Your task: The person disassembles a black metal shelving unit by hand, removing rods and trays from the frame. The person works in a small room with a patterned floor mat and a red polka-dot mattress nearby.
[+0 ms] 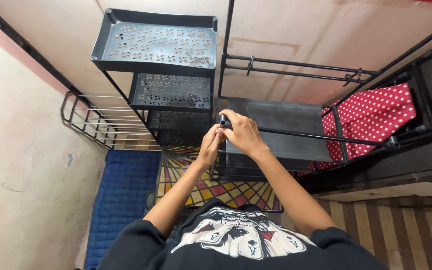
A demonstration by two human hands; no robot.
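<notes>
- Nearest the camera: my black T-shirt (236, 240) with a pale printed graphic, filling the bottom edge of the view.
- My left hand (210, 145) is raised in front of me, fingers curled shut around the corner post (224, 121) of the black metal rack (276, 131).
- My right hand (244, 132) is closed over the same post from the right, touching my left hand; the open round tube end shows just above my fingers.
- The post stands upright at the front-left corner of the rack, directly ahead of my chest.
- The rack's flat black shelf (281, 120) lies just behind my hands.
- A grey perforated tiered trolley (158, 45) stands to the left, near the rack.
- A red white-dotted cloth (371, 117) lies to the right.
- A blue mat (123, 190) and a patterned mat (226, 192) cover the floor below.
</notes>
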